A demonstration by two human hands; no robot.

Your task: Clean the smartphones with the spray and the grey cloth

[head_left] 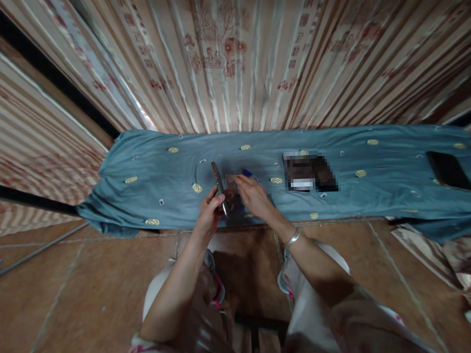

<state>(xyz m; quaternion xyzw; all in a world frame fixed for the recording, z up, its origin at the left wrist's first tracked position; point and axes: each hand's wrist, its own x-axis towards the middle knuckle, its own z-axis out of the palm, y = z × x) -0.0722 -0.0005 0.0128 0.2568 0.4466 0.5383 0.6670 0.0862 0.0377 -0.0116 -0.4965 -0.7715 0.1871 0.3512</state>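
My left hand (211, 211) is closed around the lower part of a smartphone (219, 185), held up so that mostly its thin, metallic side edge shows. Just to the right, my right hand (254, 195) has its fingers bent together by a thin, brownish, partly see-through piece (231, 183); its kind is unclear. A small blue item (247, 172) peeks out behind the right fingers, mostly hidden. Both hands are over the teal cloth (173, 171), near its front edge.
Pixelated dark items (307, 172) lie on the cloth right of my hands. Farther right rests a flat black slab (449, 171). Patterned curtains (230, 57) hang behind. Dark poles (29, 198) stand at the left, above a tiled floor (88, 302).
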